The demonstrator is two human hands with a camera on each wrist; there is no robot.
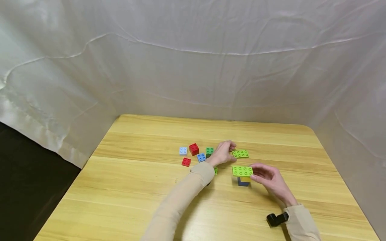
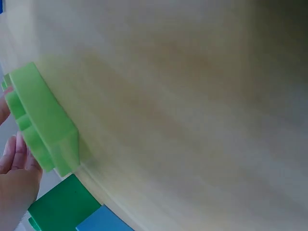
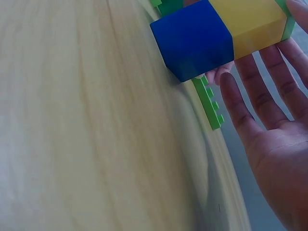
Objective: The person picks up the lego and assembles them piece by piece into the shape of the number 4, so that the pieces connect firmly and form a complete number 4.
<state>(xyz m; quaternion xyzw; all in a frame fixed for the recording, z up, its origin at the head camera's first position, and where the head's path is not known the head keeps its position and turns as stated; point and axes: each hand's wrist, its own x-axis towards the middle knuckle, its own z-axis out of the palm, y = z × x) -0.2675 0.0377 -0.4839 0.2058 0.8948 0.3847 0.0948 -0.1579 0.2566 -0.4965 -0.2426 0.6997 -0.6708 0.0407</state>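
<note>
My right hand (image 1: 270, 180) pinches the right end of a lime-green flat plate (image 1: 242, 171) between thumb and fingers. Under that plate sit a yellow brick (image 3: 252, 24) and a dark blue brick (image 3: 195, 41), joined in one stack. My left hand (image 1: 222, 154) reaches across the table, thumb and fingers apart, at the left end of another lime-green plate (image 1: 240, 153). Whether its fingertips touch that plate is hard to tell. A light green brick (image 2: 43, 115) lies below the left wrist, mostly covered by the arm in the head view.
Left of the left hand stand a green brick (image 1: 209, 151), a blue brick (image 1: 201, 157), a red brick (image 1: 194, 149), a light blue brick (image 1: 183, 151) and a flat red piece (image 1: 186, 162). A pale curtain (image 1: 211, 77) surrounds the wooden table (image 1: 126, 187) at the back and sides.
</note>
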